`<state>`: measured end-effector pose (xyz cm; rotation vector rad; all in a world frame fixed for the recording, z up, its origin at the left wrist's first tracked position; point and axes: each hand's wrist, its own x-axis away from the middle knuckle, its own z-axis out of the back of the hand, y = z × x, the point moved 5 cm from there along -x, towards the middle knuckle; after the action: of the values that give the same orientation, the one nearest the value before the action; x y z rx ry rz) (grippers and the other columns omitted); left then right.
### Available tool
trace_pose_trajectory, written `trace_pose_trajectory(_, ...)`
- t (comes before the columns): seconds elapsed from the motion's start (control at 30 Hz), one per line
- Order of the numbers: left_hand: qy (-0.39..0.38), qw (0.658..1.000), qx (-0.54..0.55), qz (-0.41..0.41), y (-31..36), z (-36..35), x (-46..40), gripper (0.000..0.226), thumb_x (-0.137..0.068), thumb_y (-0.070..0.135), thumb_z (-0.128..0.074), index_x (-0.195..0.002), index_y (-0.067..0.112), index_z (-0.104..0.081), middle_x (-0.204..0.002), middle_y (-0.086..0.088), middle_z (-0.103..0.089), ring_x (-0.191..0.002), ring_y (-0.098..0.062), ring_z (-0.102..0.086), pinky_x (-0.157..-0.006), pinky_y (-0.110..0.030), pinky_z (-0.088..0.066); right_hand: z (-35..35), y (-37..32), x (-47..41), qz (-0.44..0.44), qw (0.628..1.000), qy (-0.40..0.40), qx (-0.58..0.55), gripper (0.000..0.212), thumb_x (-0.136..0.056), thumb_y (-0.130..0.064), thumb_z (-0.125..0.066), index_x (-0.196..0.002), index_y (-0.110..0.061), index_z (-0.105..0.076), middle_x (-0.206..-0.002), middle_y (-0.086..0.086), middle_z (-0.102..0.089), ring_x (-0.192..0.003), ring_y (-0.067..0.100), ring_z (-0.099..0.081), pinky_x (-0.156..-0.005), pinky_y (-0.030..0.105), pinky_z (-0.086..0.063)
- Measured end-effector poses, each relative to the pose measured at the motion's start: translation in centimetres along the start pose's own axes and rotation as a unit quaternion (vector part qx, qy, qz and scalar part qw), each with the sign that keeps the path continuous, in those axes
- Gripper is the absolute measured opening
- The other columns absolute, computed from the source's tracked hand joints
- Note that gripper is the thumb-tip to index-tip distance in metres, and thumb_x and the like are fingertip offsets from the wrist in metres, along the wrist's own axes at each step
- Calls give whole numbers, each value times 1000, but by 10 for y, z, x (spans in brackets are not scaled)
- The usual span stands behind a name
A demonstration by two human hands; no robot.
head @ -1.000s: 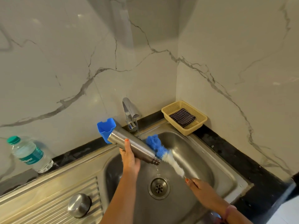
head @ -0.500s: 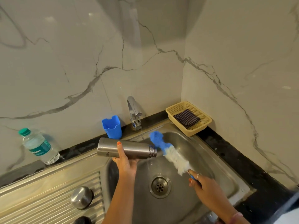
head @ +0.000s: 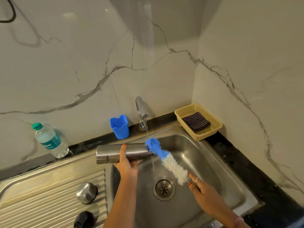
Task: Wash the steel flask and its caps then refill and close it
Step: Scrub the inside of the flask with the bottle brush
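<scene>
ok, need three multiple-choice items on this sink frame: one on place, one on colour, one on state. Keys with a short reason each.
1. Where does the steel cap lie?
A. in the yellow basket
B. on the ribbed drainboard
C. in the sink bowl

2. What colour is the tip of the bottle brush?
A. blue
B. red
C. green

3. What is the tap doing?
A. off and dry
B. running
C. covered by a cloth

Key:
1 B: the steel cap sits on the drainboard, left of the sink.
2 A: the brush, held by the right hand, has a blue tip at the mouth of the flask, which the left hand grips.
3 B: a thin stream falls from the tap onto the brush.
</scene>
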<state>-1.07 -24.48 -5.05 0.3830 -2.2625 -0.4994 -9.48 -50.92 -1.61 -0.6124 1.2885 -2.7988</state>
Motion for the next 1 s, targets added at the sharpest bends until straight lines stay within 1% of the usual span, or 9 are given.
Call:
trace_pose_trajectory(0.17, -1, 1000, -5, -10, -4, -3, 8, 89, -80, 15, -79, -152, 31, -27, -134, -7, -54, -122, -36, -55, -98, -70, -43, 2, -24, -28, 11, 1000, 25, 13, 46, -103, -33, -36, -148, -33, -28, -132, -1, -58, -107, 15, -62, -90, 29, -48)
trace_pose_trajectory(0.3, 10, 999, 19, -26, 4, -9, 4, 89, -79, 17, -80, -150, 31, -28, -138, -9, -53, -122, -36, -56, -99, -68, -45, -5, -20, -16, 25, 999, 23, 34, 46, -102, -36, -35, -148, -36, -27, -117, -6, -66, -69, -2, -55, -71, 17, -44)
trace_pose_trajectory(0.33, 13, 999, 24, -27, 6, -10, 3, 88, -79, 17, -80, -149, 32, -29, -138, -9, -53, -122, -36, -56, -98, -68, -45, -6, -17, -9, 25, 999, 26, 37, 46, -102, -36, -36, -148, -35, -28, -117, -6, -67, -72, -2, -56, -74, 16, -44)
trace_pose_trajectory(0.4, 18, 999, 30, -30, 8, -11, 2, 86, -79, 17, -81, -148, 32, -31, -139, -9, -53, -122, -36, -56, -98, -68, -45, -9, -11, 1, 15, 999, 28, 38, 47, -102, -37, -37, -148, -31, -30, -125, -8, -63, -99, 3, -61, -89, 18, -44)
trace_pose_trajectory(0.43, 21, 999, 32, -29, 7, -11, 2, 86, -79, 17, -81, -147, 32, -31, -139, -9, -53, -123, -36, -56, -98, -68, -45, -9, -11, 1, 9, 999, 29, 33, 47, -102, -37, -37, -148, -30, -31, -125, -8, -63, -105, 6, -60, -93, 20, -43)
trace_pose_trajectory(0.5, 19, 999, 31, -24, 4, -10, 4, 88, -79, 17, -81, -148, 33, -30, -139, -9, -53, -124, -37, -55, -97, -70, -44, -7, -19, -8, 5, 999, 31, 27, 46, -102, -36, -36, -148, -32, -31, -111, -8, -65, -94, 9, -60, -87, 24, -44)
trace_pose_trajectory(0.63, 14, 1000, 16, -22, -3, -12, 7, 90, -79, 15, -80, -150, 33, -28, -140, -9, -53, -126, -37, -54, -96, -68, -46, 1, -39, -38, 8, 998, 40, 36, 46, -103, -32, -32, -149, -32, -28, -133, -1, -57, -112, 15, -57, -90, 25, -42)
trace_pose_trajectory(0.8, 25, 998, 23, -44, 4, -10, 0, 89, -80, 16, -80, -149, 33, -27, -139, -8, -52, -124, -36, -54, -99, -66, -45, -8, -29, -11, 18, 994, 24, 108, 47, -103, -37, -32, -149, -34, -27, -134, -7, -58, -120, 12, -55, -100, 25, -40)
trace_pose_trajectory(1.0, 23, 999, 14, -42, 1, -6, 3, 86, -82, 16, -78, -149, 32, -28, -140, -9, -51, -126, -37, -53, -100, -66, -44, -6, -36, -31, 6, 994, 16, 106, 46, -103, -34, -30, -149, -34, -26, -127, 2, -63, -115, 19, -58, -95, 30, -43)
